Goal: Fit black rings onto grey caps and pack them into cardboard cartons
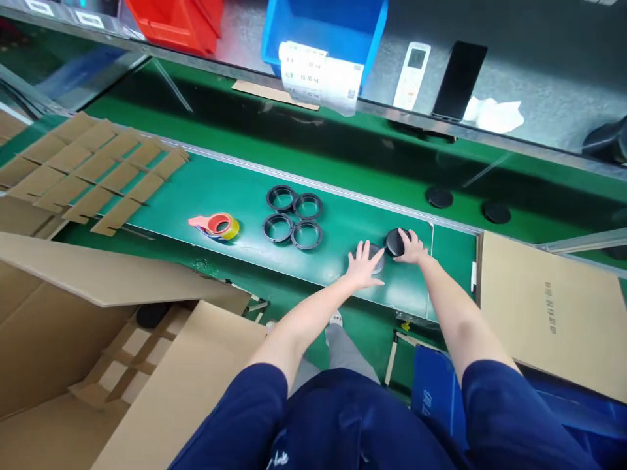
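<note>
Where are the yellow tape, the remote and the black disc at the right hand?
Tape (234, 229): head view, on the yellow roll's right side.
Remote (411, 79): head view, on the middle of its white front.
Black disc (393, 243): head view, on its top's uncovered part.

head cam, fwd & down

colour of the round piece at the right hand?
Black. The round piece shows best in the head view, at the right hand.
</note>
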Motion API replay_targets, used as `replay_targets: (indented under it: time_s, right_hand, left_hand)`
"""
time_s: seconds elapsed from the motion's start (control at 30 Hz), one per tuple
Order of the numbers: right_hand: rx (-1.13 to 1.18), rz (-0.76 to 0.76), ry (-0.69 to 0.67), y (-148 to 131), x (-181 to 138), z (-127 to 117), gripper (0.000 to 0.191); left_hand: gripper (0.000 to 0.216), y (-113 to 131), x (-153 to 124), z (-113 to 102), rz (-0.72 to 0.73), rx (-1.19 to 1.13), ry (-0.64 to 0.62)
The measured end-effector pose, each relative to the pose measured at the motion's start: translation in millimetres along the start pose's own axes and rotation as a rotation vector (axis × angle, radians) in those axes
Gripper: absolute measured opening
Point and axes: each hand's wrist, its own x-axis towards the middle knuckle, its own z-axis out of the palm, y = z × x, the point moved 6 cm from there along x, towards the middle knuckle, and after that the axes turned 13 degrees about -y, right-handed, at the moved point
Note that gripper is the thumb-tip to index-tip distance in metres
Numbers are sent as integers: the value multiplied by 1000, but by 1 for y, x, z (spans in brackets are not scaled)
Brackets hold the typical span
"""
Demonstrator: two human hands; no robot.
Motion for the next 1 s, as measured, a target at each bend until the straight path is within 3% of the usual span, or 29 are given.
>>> replay_targets:
  time_s: [0.07,0.13,0.27,0.33,0.4,0.47,0.53,0.57,0.63,0.7,0.77,0.8,0.87,0.93,1.0]
  right_hand:
    - [0,7,-18,10,11,10,121]
    - [5,25,1,14,19,15,131]
    - [9,-57,76,8,33,9,129]
    - [15,-123,87,1,35,4,124]
    - [23,-158,111,-7,27,1,117]
    - [41,-214,165,-22,12,1,115]
    - [118,-344,166,-56,-5,5,121]
    - [173,-418,93,-81,-14,10,124]
    - [250,-608,-204,-151,-47,32,119]
    - [240,-817,-558,-236,-108,66,108]
    - [141,-1015,-796,-328,-180,106,101]
    - [75,-1100,-839,-376,-211,130,103]
    - [-68,-1238,-767,-476,-252,185,110]
    - [-191,-1325,-611,-577,-263,252,115]
    - [-309,-1333,-501,-668,-252,333,119]
  left_hand:
    - [124,10,39,8,-98,50,-67]
    - [126,12,58,13,-141,100,-98]
    - [122,5,45,12,-159,88,-75]
    - [121,-5,14,6,-174,-16,-24]
    - [121,-17,-36,-1,-142,-124,72]
    - [118,-32,-103,-9,-70,-188,220]
    - [112,-54,-183,-16,-20,-209,423]
    - [110,-69,-228,-18,-28,-208,542]
    - [104,-108,-319,-17,-140,-201,775]
    - [100,-158,-408,-7,-367,-208,968]
    - [101,-219,-487,10,-651,-271,1072]
    - [103,-254,-522,20,-792,-325,1090]
    - [106,-330,-583,45,-1047,-459,1052]
    - [108,-406,-630,76,-1259,-586,948]
    - [108,-477,-666,110,-1409,-680,820]
